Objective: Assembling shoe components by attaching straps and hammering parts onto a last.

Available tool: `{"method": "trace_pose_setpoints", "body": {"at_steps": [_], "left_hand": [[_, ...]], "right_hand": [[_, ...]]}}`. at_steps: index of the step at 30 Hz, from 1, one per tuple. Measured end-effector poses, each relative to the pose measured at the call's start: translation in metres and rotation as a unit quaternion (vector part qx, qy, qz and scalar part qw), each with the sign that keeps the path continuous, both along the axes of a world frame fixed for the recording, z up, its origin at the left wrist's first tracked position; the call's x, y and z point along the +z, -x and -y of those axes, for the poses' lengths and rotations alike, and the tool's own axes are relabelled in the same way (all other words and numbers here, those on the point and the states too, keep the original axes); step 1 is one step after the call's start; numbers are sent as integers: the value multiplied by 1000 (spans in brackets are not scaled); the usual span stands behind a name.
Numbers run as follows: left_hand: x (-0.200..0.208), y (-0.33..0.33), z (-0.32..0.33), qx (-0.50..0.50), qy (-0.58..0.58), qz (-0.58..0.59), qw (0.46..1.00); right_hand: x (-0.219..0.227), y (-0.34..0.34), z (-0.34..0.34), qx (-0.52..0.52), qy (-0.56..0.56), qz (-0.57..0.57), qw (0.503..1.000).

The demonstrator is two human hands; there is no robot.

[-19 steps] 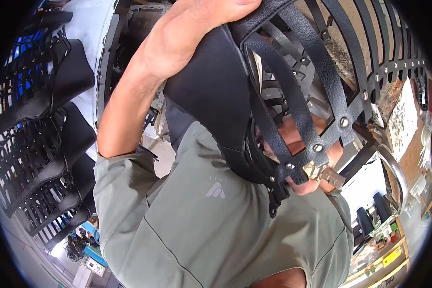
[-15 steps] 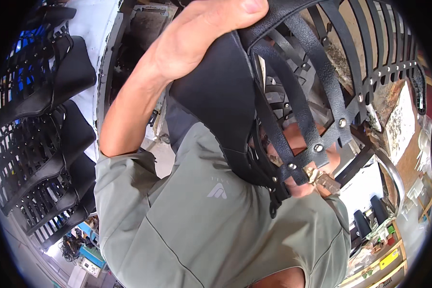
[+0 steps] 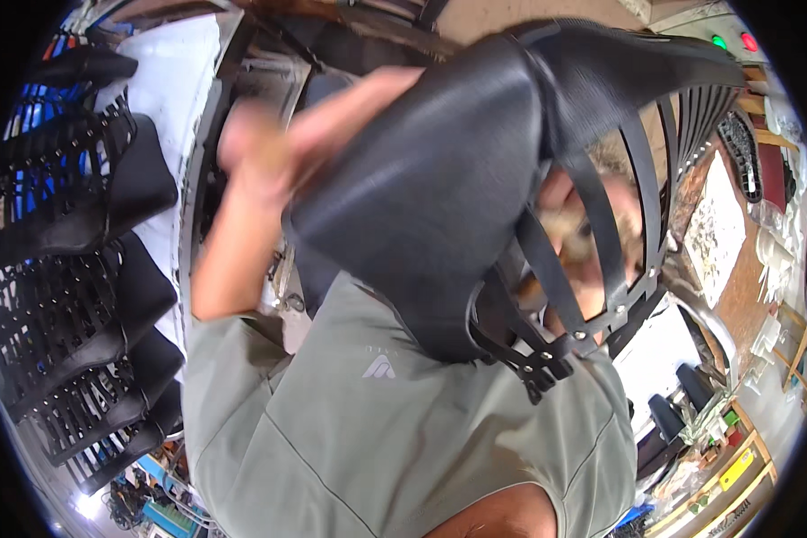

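Note:
A black leather shoe upper [image 3: 430, 193] fills the middle of the view, tilted close in front of my chest. It has a smooth solid part on the left and long narrow straps [image 3: 601, 238] on the right, joined with silver rivets. My left hand [image 3: 264, 148], blurred, is at the solid part's left edge, thumb and fingers apart. The leather covers some of its fingertips. Behind the straps, my right hand [image 3: 592, 220] shows only through the gaps. Its fingers look bent and appear to grip the upper from the inner side, though the exact grip is hidden.
Several similar strappy black uppers [image 3: 81, 314] hang in a stack on the left beside a white surface [image 3: 175, 81]. To the right are a speckled white sheet [image 3: 717, 233], a curved metal bar [image 3: 717, 336] and a yellow item [image 3: 737, 468]. Green and red buttons [image 3: 750, 41] show at the top right.
My left hand has come off the upper's top edge, moving left and down. The upper has turned, showing more of its smooth solid part. My right hand has risen behind the straps.

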State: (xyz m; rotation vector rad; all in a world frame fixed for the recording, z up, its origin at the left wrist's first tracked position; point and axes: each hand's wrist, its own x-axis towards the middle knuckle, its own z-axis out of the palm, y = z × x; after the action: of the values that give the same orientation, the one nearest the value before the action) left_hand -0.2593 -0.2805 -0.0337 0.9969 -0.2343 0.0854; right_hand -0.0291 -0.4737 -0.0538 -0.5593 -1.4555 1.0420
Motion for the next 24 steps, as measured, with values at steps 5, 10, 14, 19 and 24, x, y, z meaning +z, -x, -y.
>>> {"method": "trace_pose_setpoints", "body": {"at_steps": [5,10,14,19,24], "left_hand": [[-10,23,85,287,-151,-219,920],[-1,12,82,337,207,-221,892],[10,8,89,382,185,-218,879],[20,3,96,333,194,-210,899],[27,13,90,327,151,-252,898]], "right_hand": [[-14,60,43,-212,137,-169,953],[29,52,18,-222,86,-13,971],[50,44,9,41,78,-101,991],[36,48,14,17,14,-197,980],[42,55,13,-37,47,-160,985]]}}
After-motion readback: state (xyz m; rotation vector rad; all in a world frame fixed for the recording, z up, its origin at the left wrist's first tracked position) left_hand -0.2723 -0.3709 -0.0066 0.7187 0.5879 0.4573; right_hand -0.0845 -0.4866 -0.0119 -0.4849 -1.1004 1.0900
